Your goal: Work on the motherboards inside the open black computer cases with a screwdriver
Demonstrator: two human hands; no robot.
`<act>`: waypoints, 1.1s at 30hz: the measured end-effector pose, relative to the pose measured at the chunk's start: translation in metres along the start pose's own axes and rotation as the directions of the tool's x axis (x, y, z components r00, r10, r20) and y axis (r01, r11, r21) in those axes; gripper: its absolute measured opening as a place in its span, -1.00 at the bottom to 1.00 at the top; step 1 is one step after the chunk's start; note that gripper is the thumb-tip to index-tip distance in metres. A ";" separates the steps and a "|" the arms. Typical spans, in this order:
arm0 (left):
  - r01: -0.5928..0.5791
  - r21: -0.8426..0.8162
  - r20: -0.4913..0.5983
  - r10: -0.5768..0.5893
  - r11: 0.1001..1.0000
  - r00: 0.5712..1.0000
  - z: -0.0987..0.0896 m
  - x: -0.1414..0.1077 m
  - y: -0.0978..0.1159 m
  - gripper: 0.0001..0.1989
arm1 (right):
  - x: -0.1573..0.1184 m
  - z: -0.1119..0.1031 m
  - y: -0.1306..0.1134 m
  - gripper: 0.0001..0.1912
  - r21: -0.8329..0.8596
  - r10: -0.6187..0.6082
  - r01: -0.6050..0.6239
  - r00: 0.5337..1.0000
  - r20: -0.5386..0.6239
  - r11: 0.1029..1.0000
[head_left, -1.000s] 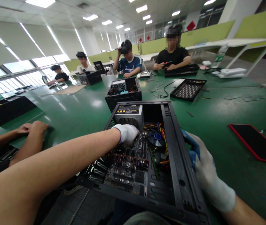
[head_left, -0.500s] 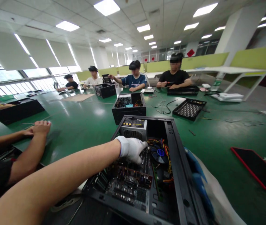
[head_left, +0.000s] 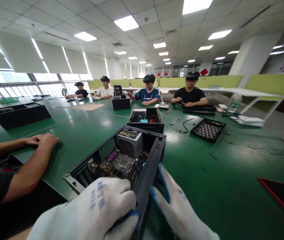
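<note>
An open black computer case (head_left: 154,156) lies on the green table before me, turned at an angle. Inside it are a grey power supply (head_left: 130,143) at the far end and a motherboard (head_left: 122,163). My left hand (head_left: 97,206), in a white and blue glove, grips the case's near edge, its fingers curled over the rim. Against the right side wall rests my right hand (head_left: 174,203), gloved the same way, with thumb and fingers apart. The near part of the case's interior is hidden behind my left hand.
Another open case (head_left: 145,120) stands just beyond mine. A black tray (head_left: 208,129) and a red-edged black mat (head_left: 282,200) lie to the right. At the left, a person's hands (head_left: 43,140) rest on the green table (head_left: 82,126). Several people sit further off.
My left hand has moved from inside the case to its near edge. My right hand has come further into view along the side. The case has turned and shifted left.
</note>
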State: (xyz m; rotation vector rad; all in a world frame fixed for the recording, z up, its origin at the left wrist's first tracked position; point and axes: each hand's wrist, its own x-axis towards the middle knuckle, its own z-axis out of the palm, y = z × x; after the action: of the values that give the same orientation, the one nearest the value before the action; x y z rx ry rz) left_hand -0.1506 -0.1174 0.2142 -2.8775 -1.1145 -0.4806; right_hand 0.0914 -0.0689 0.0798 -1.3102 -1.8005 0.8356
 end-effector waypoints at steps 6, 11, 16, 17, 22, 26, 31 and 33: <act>0.134 -0.009 -0.269 -0.131 0.991 0.954 0.027 -0.056 -0.020 -0.83 | 0.088 0.087 -0.056 0.13 0.001 -0.056 0.058 0.957 0.283 0.998; 0.166 -0.188 -0.361 -0.226 0.968 0.905 0.075 -0.075 -0.032 -0.84 | 0.175 0.156 -0.092 0.00 -0.111 -0.182 0.236 0.915 0.359 0.965; 0.259 -0.318 -0.330 -0.362 0.912 0.872 0.136 -0.084 -0.054 -0.85 | 0.238 0.148 -0.098 -0.21 -0.314 -0.201 0.325 0.908 0.368 0.892; 0.278 -0.337 -0.321 -0.387 0.899 0.864 0.145 -0.086 -0.058 -0.85 | 0.247 0.134 -0.094 -0.22 -0.380 -0.197 0.322 0.922 0.333 0.867; 0.330 -0.357 -0.284 -0.438 0.874 0.853 0.176 -0.092 -0.070 -0.80 | 0.274 0.042 -0.060 -0.45 -0.700 -0.119 0.116 0.992 0.044 0.704; 0.375 -0.254 -0.347 -0.446 0.891 0.825 0.193 -0.089 -0.069 -0.78 | 0.286 -0.001 -0.037 -0.56 -0.814 -0.039 -0.004 0.999 -0.033 0.581; 0.411 -0.220 -0.358 -0.465 0.885 0.810 0.199 -0.089 -0.068 -0.81 | 0.278 -0.004 -0.030 -0.59 -0.852 -0.030 0.036 0.999 0.024 0.522; 0.409 -0.236 -0.367 -0.471 0.881 0.802 0.197 -0.090 -0.068 -0.82 | 0.262 -0.005 -0.032 -0.61 -0.851 -0.043 0.086 0.996 0.075 0.519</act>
State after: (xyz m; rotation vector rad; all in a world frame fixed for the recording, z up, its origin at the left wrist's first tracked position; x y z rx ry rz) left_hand -0.2036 -0.1006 -0.0055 -2.4072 -1.7130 -1.1728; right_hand 0.0282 0.1746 0.1587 -1.7868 -2.4016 -0.1872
